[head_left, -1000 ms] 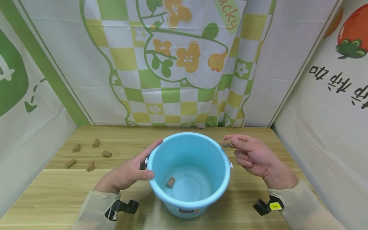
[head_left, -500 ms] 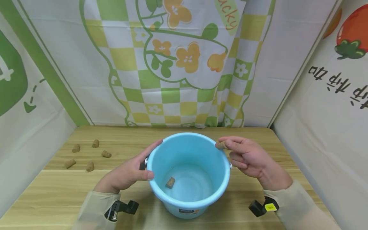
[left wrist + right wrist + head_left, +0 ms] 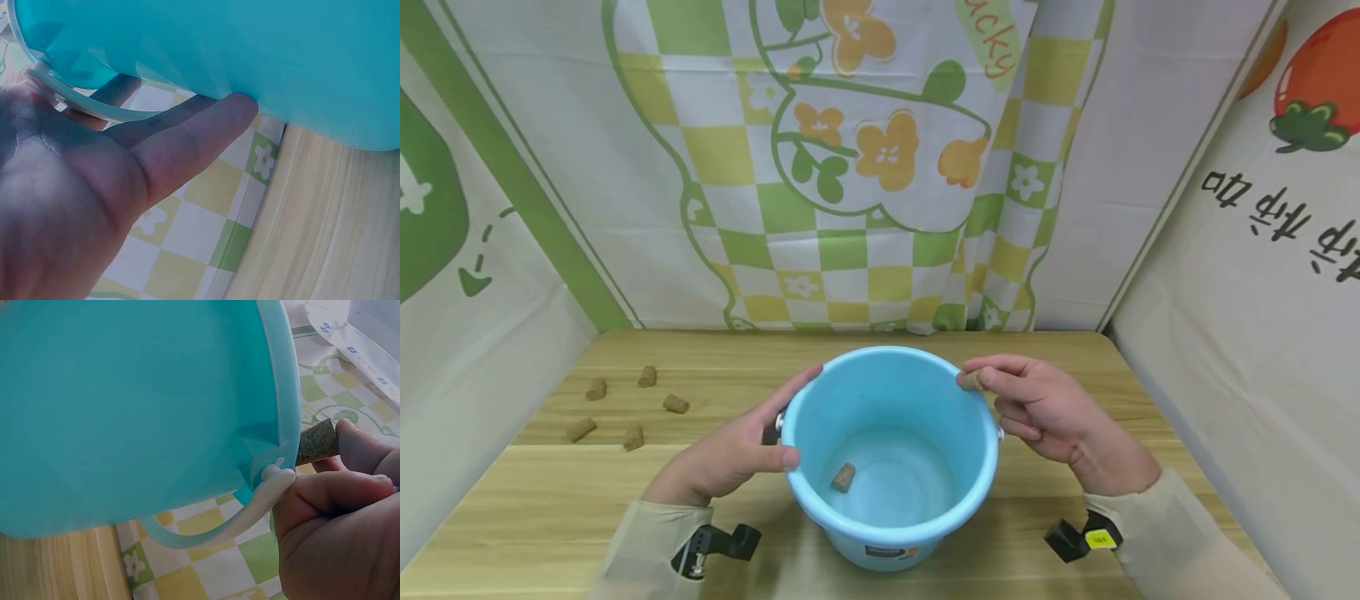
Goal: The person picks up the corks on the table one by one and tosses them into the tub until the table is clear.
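Observation:
A light blue bucket [image 3: 887,392] stands at the middle of the table, with one cork [image 3: 843,477] lying on its bottom at the left. My left hand [image 3: 730,454] rests against the bucket's left side, the thumb at the rim. In the left wrist view its fairly straight fingers [image 3: 200,140] touch the outer wall, near the bucket's handle [image 3: 94,103]. Between thumb and index finger my right hand [image 3: 1045,412] pinches another cork [image 3: 317,442] at the right back of the rim. Its remaining fingers are curled outside the bucket.
Several loose corks [image 3: 633,437] lie on the left part of the wooden table [image 3: 535,517]. A checked, flowered cloth [image 3: 850,250] hangs behind the table's back edge. A printed white wall [image 3: 1247,333] borders the right side.
My right hand has moved left with its cork, from just outside the bucket to the rim. The left hand, the bucket and the other corks have stayed in place.

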Tool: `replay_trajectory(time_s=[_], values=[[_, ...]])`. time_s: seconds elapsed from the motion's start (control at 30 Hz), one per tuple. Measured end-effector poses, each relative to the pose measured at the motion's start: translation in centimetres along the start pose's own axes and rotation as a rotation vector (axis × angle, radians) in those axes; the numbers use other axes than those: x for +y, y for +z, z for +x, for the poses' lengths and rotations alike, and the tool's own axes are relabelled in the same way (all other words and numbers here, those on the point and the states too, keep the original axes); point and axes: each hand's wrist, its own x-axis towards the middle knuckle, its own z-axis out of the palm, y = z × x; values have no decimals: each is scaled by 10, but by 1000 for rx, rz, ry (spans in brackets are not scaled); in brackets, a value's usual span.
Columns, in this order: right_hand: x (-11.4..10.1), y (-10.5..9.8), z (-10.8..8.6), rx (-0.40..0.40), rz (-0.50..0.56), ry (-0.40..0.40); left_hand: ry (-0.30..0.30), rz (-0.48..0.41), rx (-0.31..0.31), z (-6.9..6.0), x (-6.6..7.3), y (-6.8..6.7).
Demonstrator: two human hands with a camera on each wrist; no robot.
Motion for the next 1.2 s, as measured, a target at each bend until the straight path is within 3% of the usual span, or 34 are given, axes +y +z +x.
replay_trajectory(time_s=[0.5, 1.2], values=[[-1, 1, 1, -3, -41, -11, 21, 19, -4, 0, 2, 1], [1, 0, 1, -28, 7, -32, 12, 18, 1, 0, 1, 1]])
